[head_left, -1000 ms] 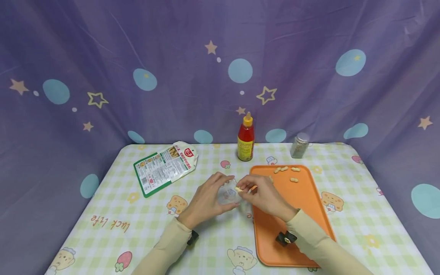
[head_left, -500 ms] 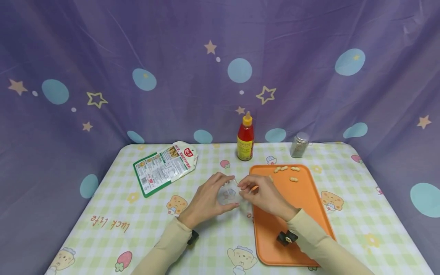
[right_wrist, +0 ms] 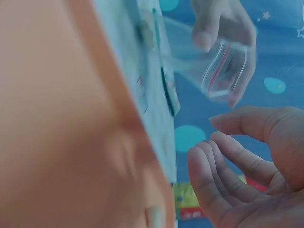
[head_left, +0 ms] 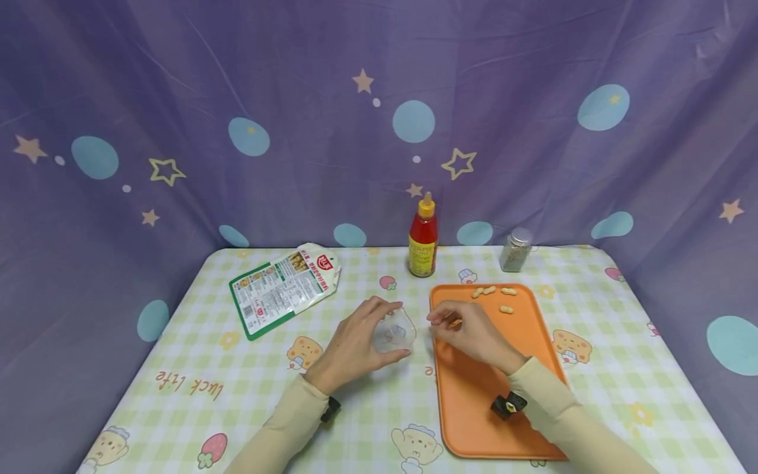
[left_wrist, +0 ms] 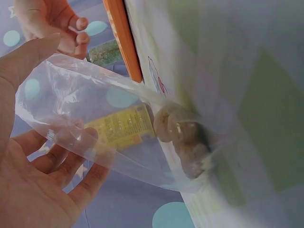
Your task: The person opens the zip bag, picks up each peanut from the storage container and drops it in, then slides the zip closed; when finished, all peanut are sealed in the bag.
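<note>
My left hand [head_left: 355,345] holds a clear zip bag [head_left: 393,332] by its mouth, which gapes between thumb and fingers. In the left wrist view, several brown peanuts [left_wrist: 185,142] lie at the bottom of the bag. Beside the bag, over the left edge of the orange tray [head_left: 485,421], is my right hand [head_left: 470,332]. Its fingers are loosely bent with nothing between them, as the right wrist view shows. Toward the tray's far end lie several unshelled peanuts, one peanut [head_left: 506,309] nearer than the others.
A red sauce bottle [head_left: 423,240] with a yellow cap stands behind the hands. A small spice jar [head_left: 516,251] is at the back right. Flat on the checked tablecloth [head_left: 237,421] at left lies a green-and-white food packet [head_left: 284,289]. A purple curtain hangs behind.
The peanut that my right hand pinched at the bag's mouth has left its fingers. That hand has drawn away to the right, over the tray. My left hand stays nearly still.
</note>
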A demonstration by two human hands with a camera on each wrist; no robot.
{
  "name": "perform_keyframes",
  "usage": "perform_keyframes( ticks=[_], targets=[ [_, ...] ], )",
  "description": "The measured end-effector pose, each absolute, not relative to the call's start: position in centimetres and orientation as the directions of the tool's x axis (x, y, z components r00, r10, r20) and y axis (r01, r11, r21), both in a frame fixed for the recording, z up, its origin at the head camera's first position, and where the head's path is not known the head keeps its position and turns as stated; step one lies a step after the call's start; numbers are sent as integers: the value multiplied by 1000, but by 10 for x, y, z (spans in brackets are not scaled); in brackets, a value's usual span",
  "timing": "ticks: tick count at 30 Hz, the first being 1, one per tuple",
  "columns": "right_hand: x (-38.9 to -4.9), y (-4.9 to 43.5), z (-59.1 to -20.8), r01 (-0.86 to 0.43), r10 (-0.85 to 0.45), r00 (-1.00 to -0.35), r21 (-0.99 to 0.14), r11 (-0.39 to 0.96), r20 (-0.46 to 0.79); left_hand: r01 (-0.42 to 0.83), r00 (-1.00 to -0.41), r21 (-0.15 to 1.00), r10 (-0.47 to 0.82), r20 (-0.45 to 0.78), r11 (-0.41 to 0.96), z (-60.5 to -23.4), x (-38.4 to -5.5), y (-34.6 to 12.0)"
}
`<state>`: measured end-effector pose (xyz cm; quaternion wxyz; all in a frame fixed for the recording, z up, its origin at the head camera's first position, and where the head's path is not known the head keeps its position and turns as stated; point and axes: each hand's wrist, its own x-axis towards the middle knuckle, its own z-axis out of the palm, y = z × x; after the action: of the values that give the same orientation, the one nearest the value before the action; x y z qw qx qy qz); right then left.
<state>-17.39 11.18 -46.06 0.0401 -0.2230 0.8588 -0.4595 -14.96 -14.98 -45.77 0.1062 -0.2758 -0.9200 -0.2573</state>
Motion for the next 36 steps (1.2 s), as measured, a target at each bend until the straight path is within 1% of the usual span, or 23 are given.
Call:
perform_keyframes(
  ticks=[10, 19, 31, 36],
  targets=[
    [-187, 138, -480, -307, -361, -926, -782, 542, 113, 549, -834, 416, 447, 324, 725, -456, -149, -153],
    [-195, 147, -489, -282, -289, -950, -723, 630, 118, 545, -838, 435, 445, 316, 717, -458, -147, -154],
    [-199, 147, -494, -327, -320, -937, -680, 656, 142, 540, -841, 427, 442, 312, 726, -457, -147, -154],
    [-199, 146, -493, -359, -341, -926, -645, 675, 159, 541, -840, 435, 445, 310, 719, -458, -147, -154]
  ],
)
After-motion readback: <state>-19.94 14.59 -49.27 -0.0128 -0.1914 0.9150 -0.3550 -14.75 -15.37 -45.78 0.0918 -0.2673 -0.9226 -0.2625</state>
